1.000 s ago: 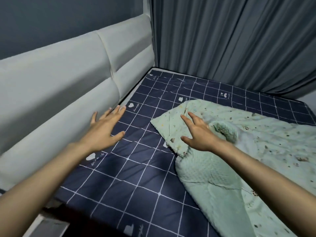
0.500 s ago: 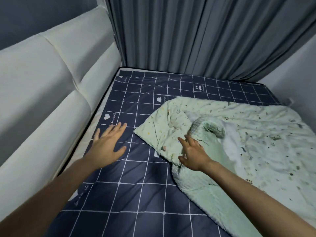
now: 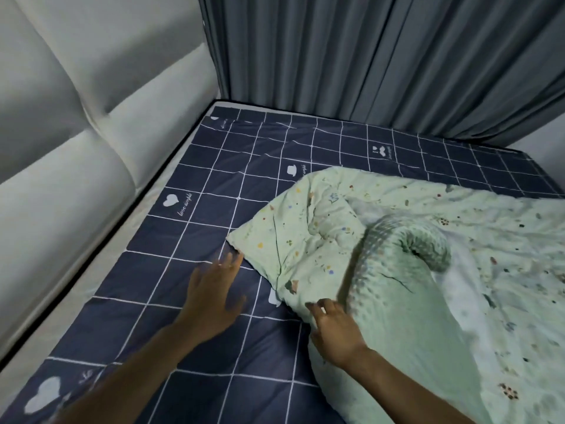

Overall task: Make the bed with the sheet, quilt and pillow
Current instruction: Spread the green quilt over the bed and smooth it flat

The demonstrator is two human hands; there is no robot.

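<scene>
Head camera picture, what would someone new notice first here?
First the pale green quilt, rumpled on the right half of the bed with its dotted underside folded up. It lies on a navy grid-patterned sheet that runs left to the white padded headboard. Both hands reach in from below: the left hand spread near the quilt's corner, the right hand at its near edge.

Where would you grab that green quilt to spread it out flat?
Probably at the pointed corner of the quilt, lying flat on the navy sheet toward the headboard. Come from the left: the left hand is open with fingertips already near it. The right hand could take the near folded edge, then pull both outward.
</scene>
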